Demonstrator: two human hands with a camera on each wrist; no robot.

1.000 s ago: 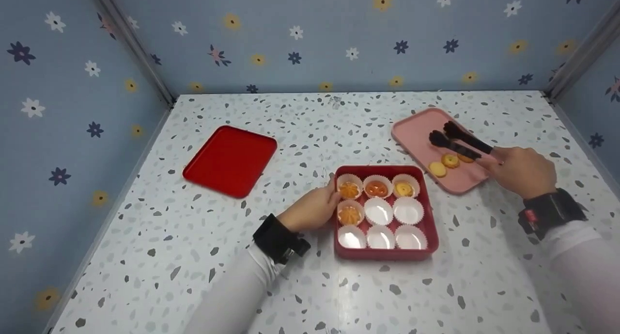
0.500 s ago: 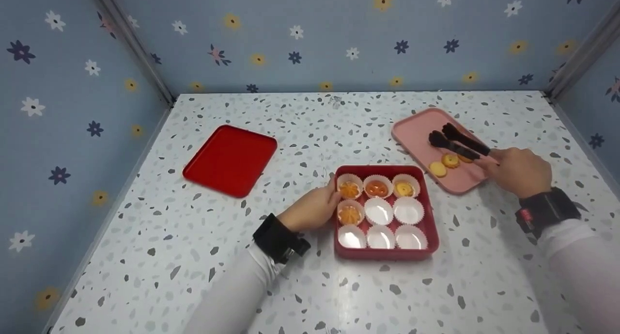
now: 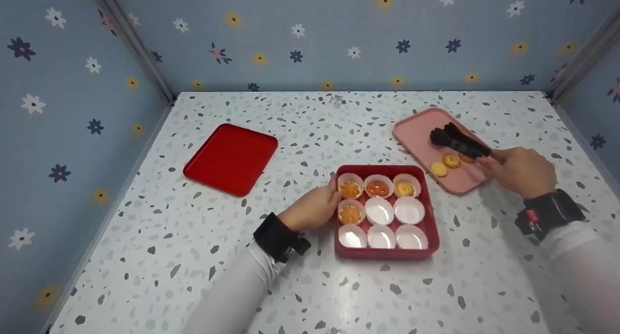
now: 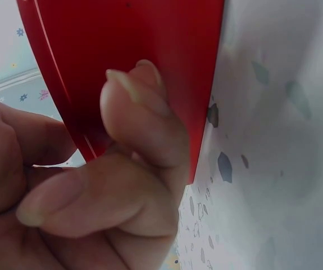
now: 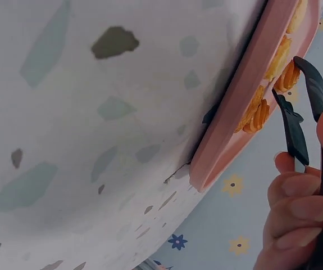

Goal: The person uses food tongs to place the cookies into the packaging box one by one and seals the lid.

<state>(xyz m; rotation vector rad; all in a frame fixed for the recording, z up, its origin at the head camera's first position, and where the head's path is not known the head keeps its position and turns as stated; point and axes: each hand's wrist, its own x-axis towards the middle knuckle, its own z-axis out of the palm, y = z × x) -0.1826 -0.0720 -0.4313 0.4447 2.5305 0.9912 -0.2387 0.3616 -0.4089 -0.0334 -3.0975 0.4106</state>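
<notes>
My left hand (image 3: 312, 209) holds the left wall of a square red box (image 3: 387, 254), thumb at the rim and fingers curled against the outside. White paper cups (image 3: 379, 211) fill the box in rows. Cookies sit in the back row's cups and in the middle row's left cup (image 3: 350, 213). Over the pink tray (image 3: 411, 126), my right hand (image 3: 525, 173) grips black tongs (image 3: 462, 144). In the right wrist view, the tongs' tips flank an orange ridged cookie (image 5: 288, 76). Other cookies (image 3: 439, 169) lie along the tray's near side, some partly hidden by the tongs.
A flat red tray or lid (image 3: 230, 159) lies at the left on the speckled table (image 3: 310, 130). Flower-patterned panels (image 3: 348, 38) stand behind the table and at both sides. The pink tray lies right behind the box's far right corner.
The tongs' two arms have drawn together over the pink tray. My right hand has shifted slightly, while the left hand and box have stayed in place.
</notes>
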